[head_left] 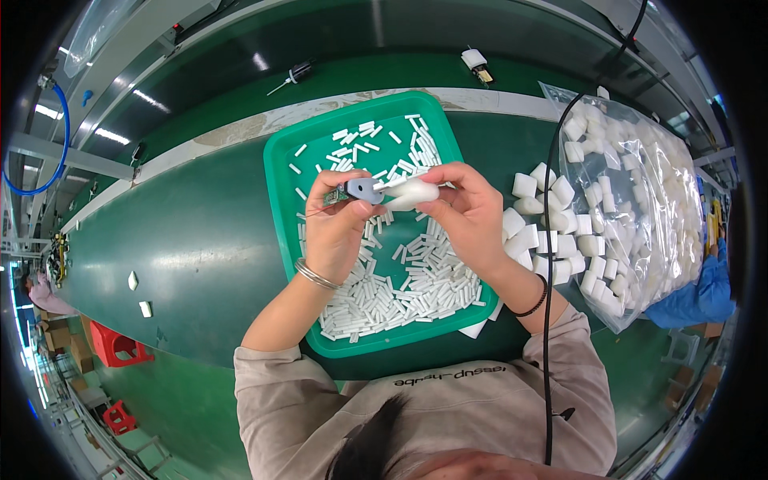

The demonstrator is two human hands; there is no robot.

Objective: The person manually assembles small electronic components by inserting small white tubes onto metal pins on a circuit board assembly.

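My left hand (334,240) is closed round a small grey device (365,190) with a bit of circuit board and thin wires showing at its side. Pinched between the fingers of my right hand (474,218) is a soft white foam piece (413,194). A white stick-like part lies between device and foam; whether they are joined I cannot tell. Both hands are above a green tray (276,172). Many short white rods (384,308) lie in it, heaped thickest along the near side.
Right of the tray, white foam blocks (564,220) spill from a large clear plastic bag (652,208). A black cable (550,320) hangs across the right side. At the back lie a screwdriver-like tool (299,74) and a white-topped device (476,64). Two small white pieces (146,309) lie at left.
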